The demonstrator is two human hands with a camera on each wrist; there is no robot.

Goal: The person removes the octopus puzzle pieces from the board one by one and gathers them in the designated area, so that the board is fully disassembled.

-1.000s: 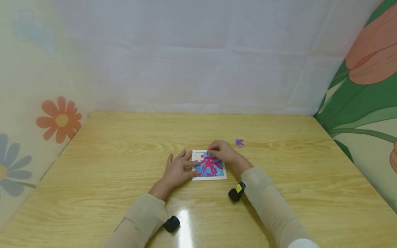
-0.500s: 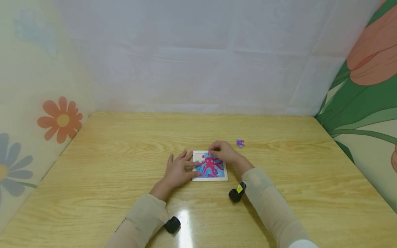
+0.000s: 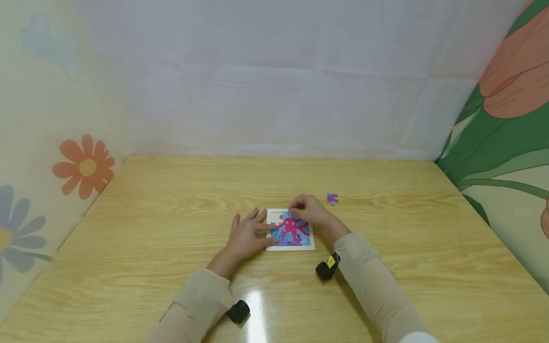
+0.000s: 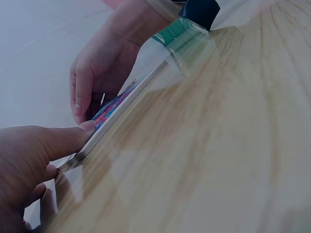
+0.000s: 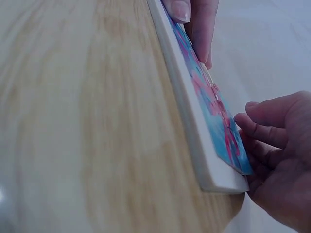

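A jigsaw puzzle of a pink octopus on blue point(image 3: 291, 231) lies in a white frame tray point(image 3: 296, 247) on the table. Bare tray floor shows at its upper left. My left hand point(image 3: 247, 236) is spread at the tray's left side, thumb and index finger resting on the puzzle. At the top edge my right hand point(image 3: 310, 209) pinches a puzzle piece with thumb and fingertips, which hide most of it. In the left wrist view, a thin upright edge shows beside the right hand point(image 4: 104, 68). The right wrist view has both hands at the puzzle point(image 5: 214, 102).
One loose pink and blue puzzle piece point(image 3: 332, 198) lies beyond the tray, to its right. Black wrist cameras sit at the left cuff point(image 3: 238, 311) and the right cuff point(image 3: 328, 267). The wood-grain table point(image 3: 171, 190) ends at a white cloth point(image 3: 274, 95) behind.
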